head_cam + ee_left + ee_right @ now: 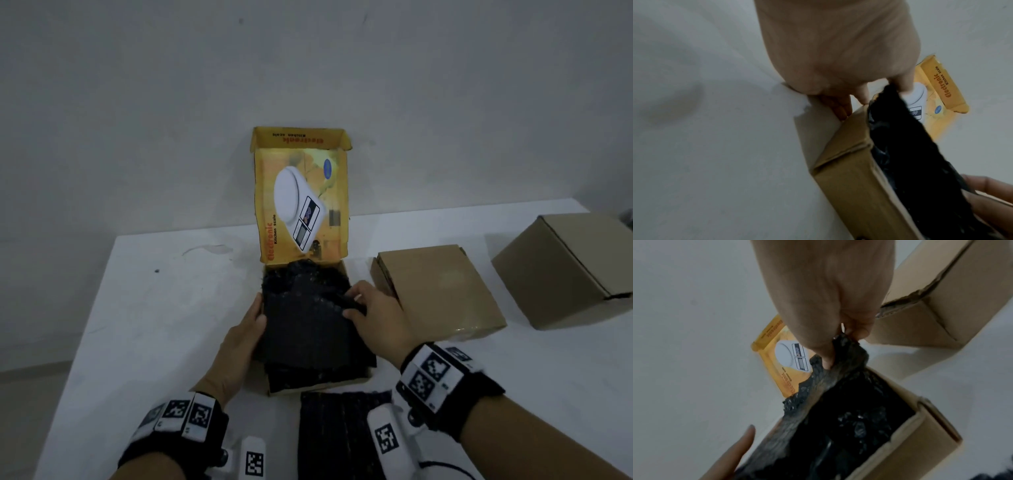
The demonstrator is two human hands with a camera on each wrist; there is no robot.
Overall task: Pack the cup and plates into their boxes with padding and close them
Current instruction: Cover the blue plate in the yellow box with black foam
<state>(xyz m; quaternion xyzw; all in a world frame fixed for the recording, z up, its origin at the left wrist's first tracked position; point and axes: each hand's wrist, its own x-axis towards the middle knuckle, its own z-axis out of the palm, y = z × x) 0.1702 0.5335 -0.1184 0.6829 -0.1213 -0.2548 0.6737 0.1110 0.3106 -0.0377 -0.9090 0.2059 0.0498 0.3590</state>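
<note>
Padding step: the right hand [375,313] pinches the black bubble-wrap sheet [305,329] over the open yellow-lidded cardboard box [301,192]. The left hand [245,337] rests open against the box's left side. Next, the sheet probably needs tucking flat before the lid closes.

Three cardboard boxes stand on the one white table [144,308]: one open yellow printed kitchen-scale box [301,205] in the middle with its lid up, one flat closed brown cardboard box [442,287] just right of it, and one taller closed brown cardboard box [568,267] at the far right. Two lots of black bubble-wrap padding show: one sheet [308,325] in the open box, one sheet [329,435] on the near table edge. Two hands are in view.
</note>
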